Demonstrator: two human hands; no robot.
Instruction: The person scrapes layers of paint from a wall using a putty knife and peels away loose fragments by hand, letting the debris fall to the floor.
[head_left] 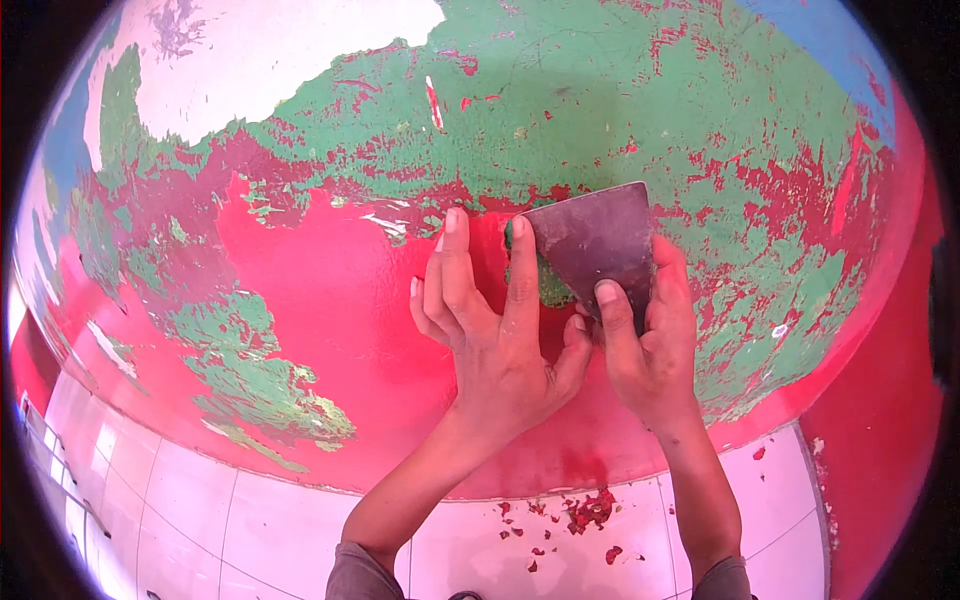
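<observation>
My right hand (pixel 655 350) grips a dark, flat rectangular scraper plate (pixel 595 235), thumb on its near face and fingers along its right edge. The plate is tilted against a painted wall (pixel 370 300). My left hand (pixel 490 340) lies against the red part of the wall with its fingers stretched out. Its index fingertip is at the plate's upper left corner, beside a small green paint patch (pixel 553 285). Part of that patch is hidden behind the plate. The left thumb comes close to the right hand, below the plate.
Ragged green paint (pixel 560 120) covers the wall's upper part, with white and blue areas at the top. Red paint chips (pixel 590 510) lie on the white tiled floor (pixel 300 530) below. A red surface (pixel 880 430) stands at the right, and metal bars (pixel 65 465) show at the lower left.
</observation>
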